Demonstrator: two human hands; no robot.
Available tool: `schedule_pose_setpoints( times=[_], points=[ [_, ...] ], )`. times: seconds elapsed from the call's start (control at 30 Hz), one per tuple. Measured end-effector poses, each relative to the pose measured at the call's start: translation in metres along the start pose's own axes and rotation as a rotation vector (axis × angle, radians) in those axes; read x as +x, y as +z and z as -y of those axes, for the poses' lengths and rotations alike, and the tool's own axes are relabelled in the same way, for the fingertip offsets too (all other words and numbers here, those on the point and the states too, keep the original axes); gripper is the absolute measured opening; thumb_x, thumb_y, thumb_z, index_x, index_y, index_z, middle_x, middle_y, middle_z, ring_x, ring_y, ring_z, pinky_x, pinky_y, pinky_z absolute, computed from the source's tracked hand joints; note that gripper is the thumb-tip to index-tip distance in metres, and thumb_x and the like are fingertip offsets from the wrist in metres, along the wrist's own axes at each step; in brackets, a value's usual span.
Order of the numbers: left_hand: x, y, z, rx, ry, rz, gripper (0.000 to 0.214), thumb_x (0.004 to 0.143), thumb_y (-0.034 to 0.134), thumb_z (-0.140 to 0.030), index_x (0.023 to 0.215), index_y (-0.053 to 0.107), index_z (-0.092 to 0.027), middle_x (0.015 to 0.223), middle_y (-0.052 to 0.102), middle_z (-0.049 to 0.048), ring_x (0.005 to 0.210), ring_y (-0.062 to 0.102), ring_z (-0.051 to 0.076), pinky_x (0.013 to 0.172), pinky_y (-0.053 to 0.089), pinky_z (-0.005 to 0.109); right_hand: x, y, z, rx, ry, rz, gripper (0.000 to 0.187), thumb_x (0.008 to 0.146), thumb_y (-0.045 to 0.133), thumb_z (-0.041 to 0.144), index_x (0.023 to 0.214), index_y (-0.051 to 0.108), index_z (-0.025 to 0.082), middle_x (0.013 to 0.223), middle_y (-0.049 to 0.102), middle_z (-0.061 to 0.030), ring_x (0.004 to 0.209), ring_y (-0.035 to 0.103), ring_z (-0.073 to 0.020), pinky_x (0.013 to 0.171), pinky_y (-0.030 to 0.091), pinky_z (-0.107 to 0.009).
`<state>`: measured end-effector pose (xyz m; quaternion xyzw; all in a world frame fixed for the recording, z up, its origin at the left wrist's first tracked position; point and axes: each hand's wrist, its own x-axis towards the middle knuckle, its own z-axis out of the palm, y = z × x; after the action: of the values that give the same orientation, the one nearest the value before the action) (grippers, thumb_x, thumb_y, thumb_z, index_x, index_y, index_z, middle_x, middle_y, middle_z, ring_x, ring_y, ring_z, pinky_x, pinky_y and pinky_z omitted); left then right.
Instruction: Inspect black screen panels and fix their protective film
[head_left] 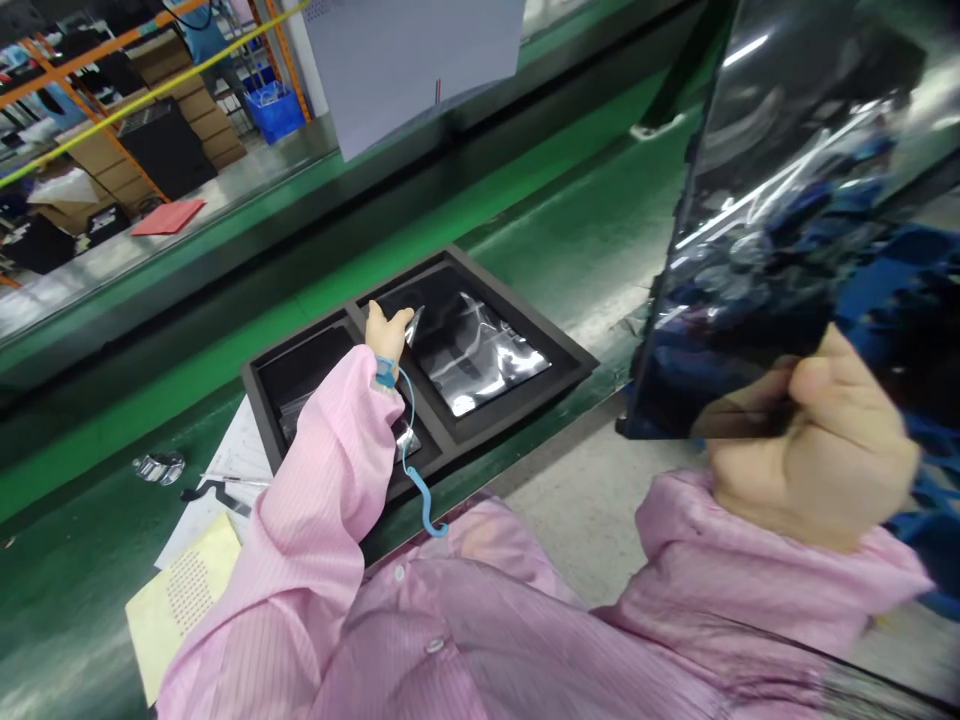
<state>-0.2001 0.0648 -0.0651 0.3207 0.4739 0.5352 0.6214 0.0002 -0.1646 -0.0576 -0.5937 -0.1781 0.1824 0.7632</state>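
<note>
My right hand [817, 460] grips the lower edge of a glossy black display panel [765, 260]. The panel stands nearly upright at the right, its surface full of reflections. My left hand [386, 330] is over the middle divider of a black two-compartment tray [517, 435]. A raised flap of clear film [414, 326] shows at its thumb, apparently pinched; the other fingers are partly hidden. Under that film, a second shiny black panel [480, 350] lies in the right compartment. A blue wrist strap [386, 372] with a coiled cord circles my left wrist.
The tray rests on a green bench [592, 220]. Left of it lie white paper [225, 450], a yellow sheet [184, 600], a black tool [217, 492] and a crumpled clear piece [159, 467]. Behind are a grey hanging board [420, 60], a red folder [169, 217] and a blue bin [275, 110].
</note>
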Motion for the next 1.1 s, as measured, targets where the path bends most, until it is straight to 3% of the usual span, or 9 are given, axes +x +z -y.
schedule_pose_setpoints(
  times=[0.1, 0.2, 0.27, 0.33, 0.5, 0.6, 0.77, 0.87, 1.1],
  points=[
    [-0.035, -0.018, -0.031, 0.045, 0.146, 0.148, 0.039, 0.079, 0.073, -0.008, 0.116, 0.066, -0.019, 0.143, 0.059, 0.0054, 0.147, 0.040, 0.016, 0.124, 0.025, 0.026, -0.012, 0.031, 0.003, 0.099, 0.051, 0.166, 0.055, 0.071, 0.067, 0.038, 0.125, 0.065, 0.029, 0.148, 0.046, -0.0015, 0.149, 0.029, -0.0323, 0.130, 0.021, -0.055],
    [-0.078, -0.044, -0.055, 0.031, -0.133, 0.413, 0.044, 0.096, 0.051, -0.053, 0.114, 0.070, -0.017, 0.130, 0.067, 0.0110, 0.136, 0.054, 0.028, 0.122, 0.032, 0.045, -0.034, 0.066, 0.002, 0.139, 0.150, 0.315, 0.065, 0.072, 0.066, 0.042, 0.135, 0.055, 0.028, 0.148, 0.046, -0.0043, 0.131, 0.053, -0.0254, 0.088, 0.060, -0.037],
    [-0.104, -0.062, -0.063, -0.104, -0.237, 0.491, 0.074, 0.088, 0.037, -0.078, 0.114, 0.070, -0.017, 0.120, 0.070, 0.0139, 0.131, 0.057, 0.033, 0.116, 0.041, 0.051, -0.054, 0.087, -0.004, 0.136, 0.204, 0.403, 0.067, 0.074, 0.067, 0.045, 0.137, 0.050, 0.028, 0.144, 0.049, -0.0065, 0.106, 0.064, -0.0196, 0.055, 0.051, -0.024],
    [-0.124, -0.082, -0.067, -0.256, -0.202, 0.400, 0.080, 0.085, 0.031, -0.084, 0.108, 0.072, -0.019, 0.112, 0.073, 0.0124, 0.128, 0.060, 0.032, 0.111, 0.048, 0.049, -0.078, 0.105, -0.013, 0.128, 0.210, 0.509, 0.065, 0.076, 0.067, 0.047, 0.135, 0.047, 0.027, 0.141, 0.051, -0.0072, 0.098, 0.065, -0.0172, 0.053, 0.049, -0.022],
    [-0.151, -0.132, -0.072, -0.354, -0.189, -0.055, 0.021, 0.090, 0.054, -0.024, 0.090, 0.075, -0.019, 0.090, 0.078, 0.0043, 0.105, 0.073, 0.023, 0.106, 0.055, 0.040, -0.120, 0.130, -0.026, -0.014, 0.101, 0.907, 0.055, 0.090, 0.051, 0.055, 0.136, 0.046, 0.025, 0.139, 0.053, -0.0067, 0.124, 0.058, -0.0183, 0.106, 0.054, -0.034],
    [-0.157, -0.161, -0.078, -0.311, -0.247, -0.200, 0.024, 0.080, 0.053, -0.007, 0.079, 0.075, -0.016, 0.081, 0.079, 0.0052, 0.087, 0.076, 0.022, 0.103, 0.058, 0.039, -0.098, 0.146, -0.026, -0.253, -0.034, 1.089, 0.069, 0.091, 0.040, 0.070, 0.141, 0.048, 0.023, 0.140, 0.053, -0.0070, 0.128, 0.055, -0.0199, 0.116, 0.047, -0.037],
    [-0.157, -0.192, -0.086, -0.312, -0.219, -0.327, 0.034, 0.086, 0.046, -0.013, 0.067, 0.074, -0.018, 0.071, 0.077, 0.0029, 0.067, 0.075, 0.017, 0.102, 0.058, 0.035, -0.009, 0.189, -0.058, -0.853, -0.243, 0.889, 0.099, 0.089, 0.041, 0.072, 0.152, 0.031, -0.005, 0.158, 0.018, -0.0243, 0.153, 0.005, -0.0382, 0.128, 0.002, -0.055],
    [-0.152, -0.195, -0.087, -0.314, -0.253, -0.367, 0.039, 0.089, 0.045, -0.016, 0.060, 0.071, -0.020, 0.068, 0.076, 0.0009, 0.064, 0.074, 0.015, 0.098, 0.059, 0.033, 0.019, 0.207, -0.088, -1.134, -0.262, 0.857, 0.099, 0.091, 0.044, 0.068, 0.153, 0.027, -0.007, 0.158, 0.012, -0.0278, 0.152, 0.005, -0.0416, 0.126, 0.003, -0.060],
    [-0.136, -0.191, -0.083, -0.330, -0.309, -0.320, 0.047, 0.094, 0.038, -0.018, 0.063, 0.073, -0.017, 0.070, 0.077, 0.0048, 0.066, 0.075, 0.017, 0.103, 0.057, 0.038, 0.010, 0.209, -0.115, -1.407, -0.370, 0.860, 0.089, 0.097, 0.025, 0.070, 0.162, 0.013, 0.011, 0.163, 0.000, -0.0174, 0.153, 0.001, -0.0394, 0.124, 0.004, -0.062]
  ],
)
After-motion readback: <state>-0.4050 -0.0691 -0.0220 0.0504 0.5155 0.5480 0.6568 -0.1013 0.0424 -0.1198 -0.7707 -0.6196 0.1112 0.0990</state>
